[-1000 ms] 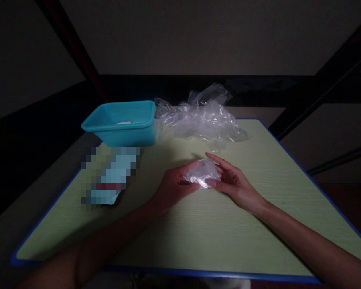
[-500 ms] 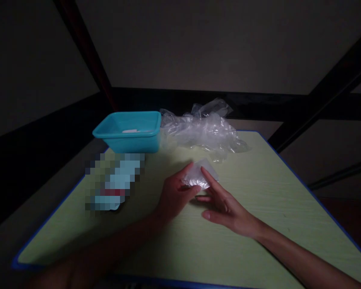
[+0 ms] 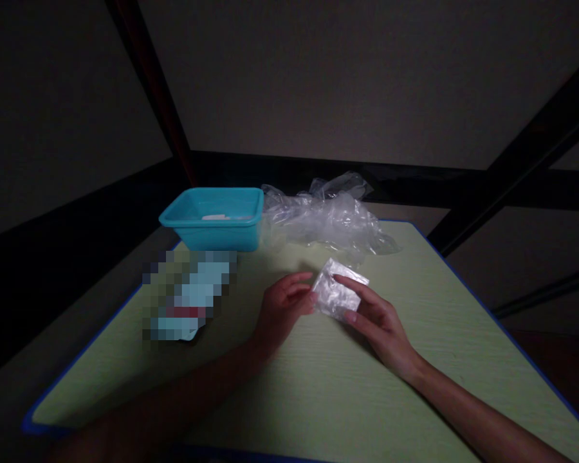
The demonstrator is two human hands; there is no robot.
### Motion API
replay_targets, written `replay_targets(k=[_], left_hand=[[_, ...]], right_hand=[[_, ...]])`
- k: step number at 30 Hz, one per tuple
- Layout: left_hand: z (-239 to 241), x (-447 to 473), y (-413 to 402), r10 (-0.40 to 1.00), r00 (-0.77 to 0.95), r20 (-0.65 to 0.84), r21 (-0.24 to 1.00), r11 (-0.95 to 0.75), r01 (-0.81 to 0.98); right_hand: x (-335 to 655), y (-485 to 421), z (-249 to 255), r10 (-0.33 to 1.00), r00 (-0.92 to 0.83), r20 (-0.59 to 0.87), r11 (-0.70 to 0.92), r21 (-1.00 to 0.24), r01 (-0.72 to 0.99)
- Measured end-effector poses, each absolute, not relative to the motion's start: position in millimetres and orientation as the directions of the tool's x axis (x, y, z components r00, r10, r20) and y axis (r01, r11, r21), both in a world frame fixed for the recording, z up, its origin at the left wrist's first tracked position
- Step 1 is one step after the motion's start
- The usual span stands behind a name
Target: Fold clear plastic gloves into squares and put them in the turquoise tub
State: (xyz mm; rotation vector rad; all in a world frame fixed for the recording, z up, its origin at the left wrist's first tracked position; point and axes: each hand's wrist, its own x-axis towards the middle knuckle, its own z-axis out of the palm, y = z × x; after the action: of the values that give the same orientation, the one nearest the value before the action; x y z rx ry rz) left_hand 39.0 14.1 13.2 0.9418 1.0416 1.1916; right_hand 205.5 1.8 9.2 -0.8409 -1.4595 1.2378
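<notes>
A small folded piece of clear plastic film [image 3: 338,292] lies between my two hands near the middle of the pale green table [image 3: 318,386]. My left hand [image 3: 284,308] pinches its left edge with curled fingers. My right hand [image 3: 377,319] holds its right side, with fingers laid over the top and thumb beneath. Both forearms rest low over the table.
A turquoise plastic tub [image 3: 214,217] stands at the back left with something pale inside. A heap of crumpled clear plastic [image 3: 328,215] lies beside it at the back. A blurred packet [image 3: 188,296] lies left of my hands. Dark bars cross behind the table.
My right hand has come back onto the plastic piece after lying flat below it. The piece now looks flatter and squarer. The view has tilted a little downward.
</notes>
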Motion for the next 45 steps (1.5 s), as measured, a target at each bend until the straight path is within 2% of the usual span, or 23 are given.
replay_targets(k=[5, 13, 24, 31, 35, 39, 45], left_hand=[[11.1, 41.6, 12.5, 0.973, 0.113, -0.200, 0.955, 0.220, -0.200], [8.2, 42.6, 10.6, 0.959, 0.187, -0.210, 0.957, 0.241, -0.162], [10.0, 42.6, 9.2, 0.934, 0.306, -0.183, 0.962, 0.235, -0.141], [9.4, 42.2, 10.0, 0.919, 0.347, -0.188, 0.969, 0.232, -0.089], [13.8, 40.1, 11.1, 0.948, 0.282, -0.148, 0.985, 0.167, -0.045], [16.0, 37.4, 15.6, 0.976, 0.188, -0.106, 0.985, 0.128, -0.113], [13.7, 36.3, 19.6, 0.983, 0.092, -0.157, 0.975, 0.169, -0.143]], right_hand=[[205.7, 2.6, 9.0, 0.949, -0.208, 0.237, 0.233, -0.972, -0.045], [204.7, 2.6, 9.5, 0.945, -0.203, 0.256, 0.262, -0.965, 0.002], [207.4, 5.3, 1.5, 0.968, -0.171, 0.184, 0.165, -0.979, -0.120], [209.8, 6.1, -3.2, 0.974, -0.164, 0.158, 0.139, -0.983, -0.120], [211.4, 5.4, 0.2, 0.970, -0.184, 0.156, 0.140, -0.985, -0.097], [210.7, 3.9, 5.3, 0.943, -0.275, 0.186, 0.175, -0.983, -0.065], [208.8, 1.7, 7.9, 0.882, -0.395, 0.258, 0.281, -0.960, 0.000]])
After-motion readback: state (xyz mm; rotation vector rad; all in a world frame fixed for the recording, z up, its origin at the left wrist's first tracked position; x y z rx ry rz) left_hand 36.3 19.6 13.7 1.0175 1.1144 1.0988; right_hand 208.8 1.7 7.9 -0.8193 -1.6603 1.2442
